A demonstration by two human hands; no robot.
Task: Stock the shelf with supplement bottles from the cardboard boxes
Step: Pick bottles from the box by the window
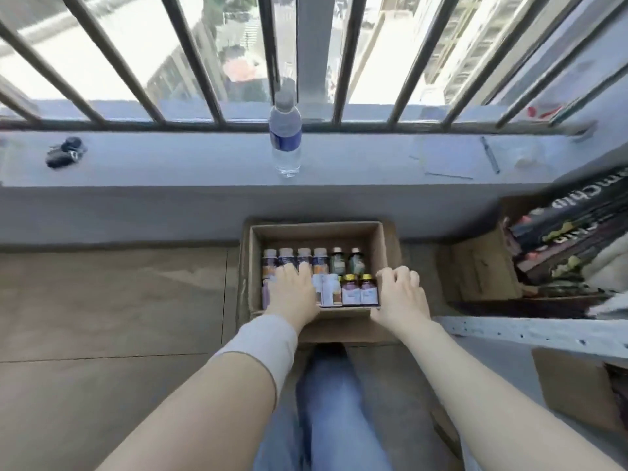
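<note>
1. The small supplement bottles with white and gold caps [350,290] stand in two rows inside the open brown cardboard box [316,229] on the floor, under and just right of my left hand [294,290].
2. My left hand lies palm down on the left-hand bottles, fingers laid over their caps. I cannot tell whether it grips one.
3. My right hand [401,294] curls its fingers over the box's right wall and holds it.
4. I judge the job barely begun: the box looks nearly full, and no bottle is lifted out.
5. Beyond my right hand sits a second brown cardboard box of dark packets [475,266]. Nearer me is a white perforated rail [530,331], perhaps the shelf's edge, cut off by the frame.
6. Well ahead of both hands, a clear plastic water bottle [285,137] and dark keys [64,153] rest on the grey window ledge [170,164].
7. The labels are too blurred to read, and my left hand hides the bottles beneath it.
</note>
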